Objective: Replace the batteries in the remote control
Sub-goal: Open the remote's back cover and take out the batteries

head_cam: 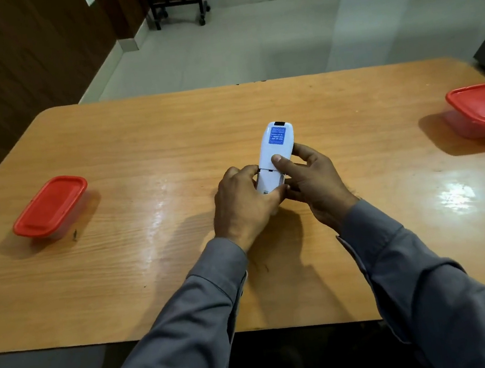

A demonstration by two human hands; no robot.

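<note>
A white remote control lies face down over the middle of the wooden table, its back up, with a blue label near its far end. My left hand grips the near end, thumb across the battery cover. My right hand holds the remote's right side, its thumb pressing on the back just above the cover's seam. A thin dark gap shows at that seam. No batteries are visible.
A red-lidded plastic box sits at the table's left. Another red-lidded box sits at the far right edge. Beyond the table are a tiled floor and a dark wheeled cart.
</note>
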